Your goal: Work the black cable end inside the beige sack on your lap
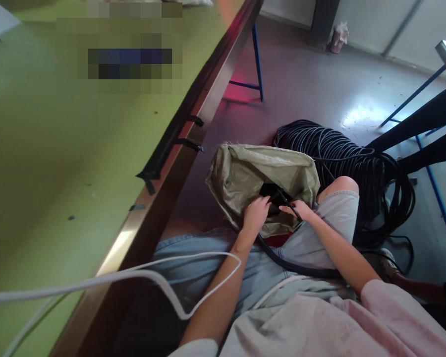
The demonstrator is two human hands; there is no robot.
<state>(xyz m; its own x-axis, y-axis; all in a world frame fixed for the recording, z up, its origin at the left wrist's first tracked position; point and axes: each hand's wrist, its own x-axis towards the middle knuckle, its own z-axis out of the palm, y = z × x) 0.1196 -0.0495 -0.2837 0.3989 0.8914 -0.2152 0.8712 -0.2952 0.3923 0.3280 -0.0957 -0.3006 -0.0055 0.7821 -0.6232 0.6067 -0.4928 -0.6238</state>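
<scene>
A khaki woven-plastic sack (241,173) stands with its mouth open between my knees, its inside dark. Over its near side reaches my left hand (257,214), fingers curled at the opening around something dark that I cannot make out. My right hand (299,211) is closed on a thin black cable-like piece (290,206), which slants down out of the sack. What lies deeper in the sack is hidden. A thick black cable (282,262) runs across my lap below both hands.
A big coil of black cable (330,148) lies on the floor beyond the sack. The green table (96,198) with a metal edge is on my left. White cords (144,272) hang over its edge. Another person's dark-clad legs (423,124) and a small bin (338,39) are at the right.
</scene>
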